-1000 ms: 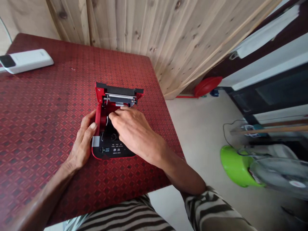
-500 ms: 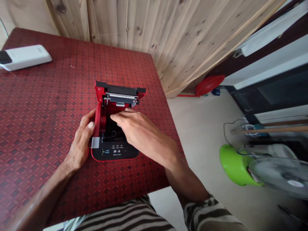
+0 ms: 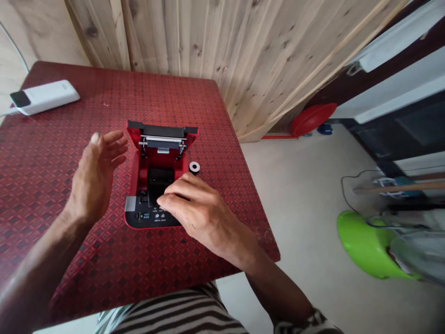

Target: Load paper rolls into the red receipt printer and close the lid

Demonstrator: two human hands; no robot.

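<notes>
A small red and black printer (image 3: pixel 133 171) lies on the table with its lid (image 3: pixel 163 130) raised, the roller bar showing. Inside its bay sits a black roll (image 3: pixel 161 174), its loose strip (image 3: pixel 153 195) hanging forward over the front panel. My right hand (image 3: pixel 198 204) reaches over the printer's right side, thumb and fingers pinched at the strip's edge. My left hand (image 3: pixel 95 176) is raised to the left of the printer, apart from it, with fingers spread and nothing held. Right of the printer stands a small roll with a white end (image 3: pixel 194 167), partly behind my right hand.
The table (image 3: pixel 86 260) has a red patterned top. A white power bank (image 3: pixel 47 97) with a cable lies at its far left. A wooden panel wall (image 3: pixel 194 37) rises behind. On the floor at right are a green plastic stool (image 3: pixel 365 246) and a fan (image 3: pixel 420 255).
My left hand has let go of the printer's side and moved up and left. My right hand has come out of the bay toward the front, with the black strip now drawn out.
</notes>
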